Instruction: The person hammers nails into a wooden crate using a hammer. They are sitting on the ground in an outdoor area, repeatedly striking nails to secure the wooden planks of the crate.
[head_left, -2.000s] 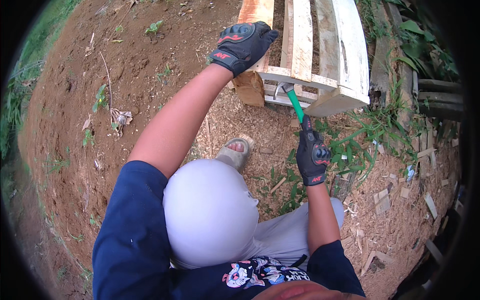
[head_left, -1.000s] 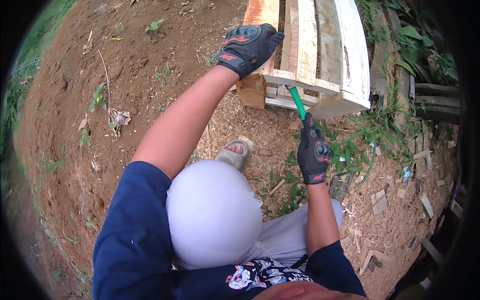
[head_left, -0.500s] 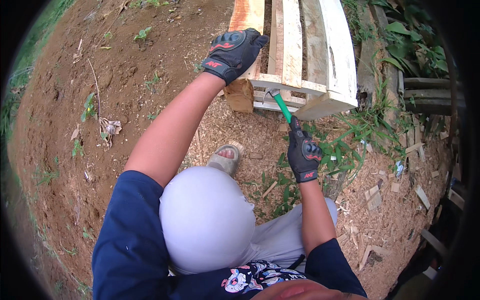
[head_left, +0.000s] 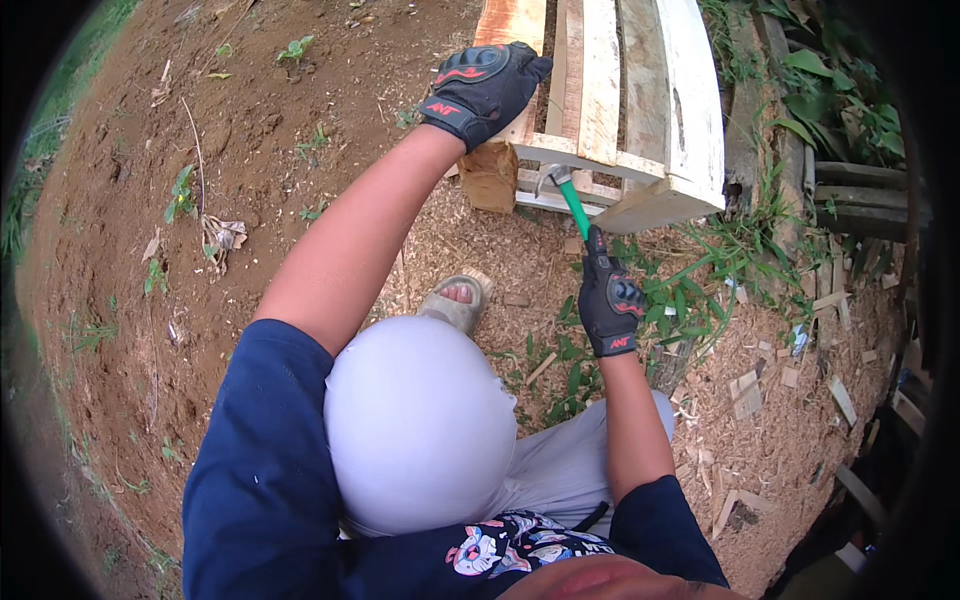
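Note:
A slatted wooden crate (head_left: 598, 90) lies at the top of the head view, its near end towards me. My left hand (head_left: 485, 90), in a black glove with red marks, is closed over the reddish plank (head_left: 510, 22) on the crate's left side; its fingertips are mostly hidden. In my right hand (head_left: 610, 300), gloved alike, is a claw hammer (head_left: 573, 205) with a green handle. The forefinger lies along the handle. The hammer's metal head is by the crate's near end, just under the cross strip; whether it touches the wood I cannot tell.
A wooden block (head_left: 490, 178) supports the crate's near left corner. Wood shavings and offcuts (head_left: 745, 393) litter the ground on the right, with green weeds (head_left: 690, 285) below the crate. Brown soil (head_left: 130, 250) spreads left. My sandalled foot (head_left: 455, 303) is below the block.
The crate and both hands sit slightly further right and higher in the picture. More of the hammer's head shows below the cross strip. Both grips look the same.

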